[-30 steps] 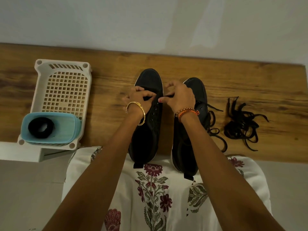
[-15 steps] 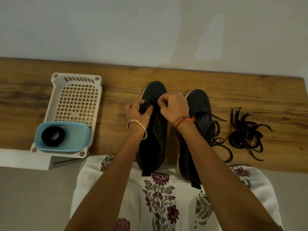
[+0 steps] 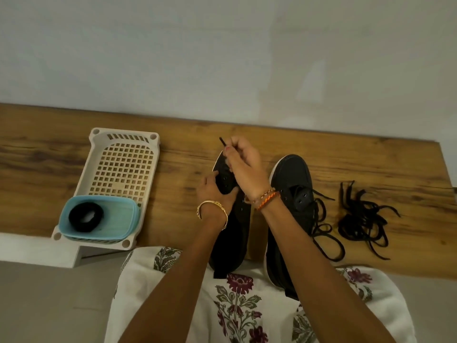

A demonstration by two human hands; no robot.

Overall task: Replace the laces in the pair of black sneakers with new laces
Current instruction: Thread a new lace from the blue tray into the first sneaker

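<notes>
Head view:
- Left sneaker: black, at the counter's near edge, heel overhanging; left hand grips its eyelet flap, fingers curled.
- Right hand: above that sneaker's toe, pinching a black lace tip (rest of lace hidden behind the hand).
- Right sneaker: just beside, partly covered by the right forearm; a loose lace trails off it.
- Lace pile: black, tangled, toward the counter's right end.
- White perforated basket: left end, holding a blue tub with a black ring.
- Counter: wood-grain, against a pale wall.
- Writing: none legible.
</notes>
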